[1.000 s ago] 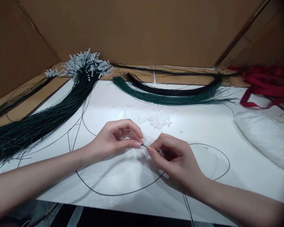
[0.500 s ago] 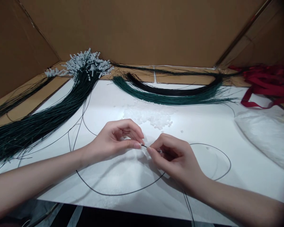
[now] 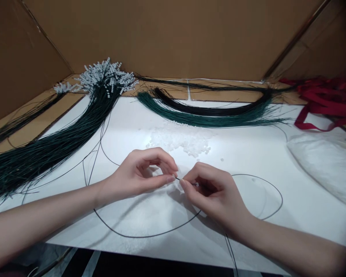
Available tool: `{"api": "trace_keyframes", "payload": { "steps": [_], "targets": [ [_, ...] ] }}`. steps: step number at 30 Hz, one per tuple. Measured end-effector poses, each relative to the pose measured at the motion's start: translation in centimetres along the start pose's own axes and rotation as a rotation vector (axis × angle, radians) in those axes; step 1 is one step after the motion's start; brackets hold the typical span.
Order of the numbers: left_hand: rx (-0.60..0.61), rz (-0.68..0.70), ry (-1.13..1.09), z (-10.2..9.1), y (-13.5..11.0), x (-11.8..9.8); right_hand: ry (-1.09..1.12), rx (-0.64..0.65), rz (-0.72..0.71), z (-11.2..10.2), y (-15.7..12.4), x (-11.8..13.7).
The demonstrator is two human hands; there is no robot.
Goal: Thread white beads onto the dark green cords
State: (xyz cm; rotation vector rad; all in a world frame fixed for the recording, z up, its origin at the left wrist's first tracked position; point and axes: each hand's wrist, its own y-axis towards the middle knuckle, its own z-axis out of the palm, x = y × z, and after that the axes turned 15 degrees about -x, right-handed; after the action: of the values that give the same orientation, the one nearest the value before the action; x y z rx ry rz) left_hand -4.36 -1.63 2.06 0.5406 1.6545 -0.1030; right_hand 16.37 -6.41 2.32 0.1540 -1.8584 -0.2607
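Note:
My right hand (image 3: 212,188) pinches a thin dark wire (image 3: 138,236), whose short end sticks out toward the left fingertips. The rest of the wire bends in loops on both sides of the hands. My left hand (image 3: 145,169) meets that end with thumb and forefinger closed on what looks like a small white bead, mostly hidden by the fingers. A few whitish bits show at the right hand's curled fingers. Just beyond the hands, loose white beads (image 3: 184,140) lie scattered on the white board (image 3: 127,123).
At left lies a thick bundle of green wires (image 3: 60,146) with white beaded tips (image 3: 103,77). Green wires (image 3: 202,120) and black wires (image 3: 207,110) curve across the back. Red ribbon (image 3: 325,102) and a clear plastic bag (image 3: 325,165) sit at right. Cardboard walls (image 3: 167,38) enclose the back.
The left fingertips have shifted slightly right, nearer the right hand, and less of the white bead shows. The right hand keeps its pinch on the wire.

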Motion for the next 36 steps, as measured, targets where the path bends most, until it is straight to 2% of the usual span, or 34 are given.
{"api": "trace_keyframes", "payload": {
  "steps": [5,15,24,29,36],
  "targets": [
    [-0.001,0.056,0.018,-0.01,-0.02,0.11,-0.008,-0.014,-0.014,-0.03,-0.05,-0.05],
    [-0.015,0.044,0.033,0.05,0.01,0.17,-0.001,-0.008,-0.023,-0.04,-0.11,0.01],
    [0.008,0.139,0.115,0.31,-0.15,-0.25,-0.003,0.012,0.011,-0.01,-0.01,-0.21],
    [-0.019,0.088,0.111,0.12,-0.1,-0.51,0.0,0.012,0.042,-0.02,0.04,-0.18],
    [-0.002,0.093,0.088,0.33,-0.41,-0.11,0.033,0.016,0.098,0.12,-0.02,-0.12]
  ]
}}
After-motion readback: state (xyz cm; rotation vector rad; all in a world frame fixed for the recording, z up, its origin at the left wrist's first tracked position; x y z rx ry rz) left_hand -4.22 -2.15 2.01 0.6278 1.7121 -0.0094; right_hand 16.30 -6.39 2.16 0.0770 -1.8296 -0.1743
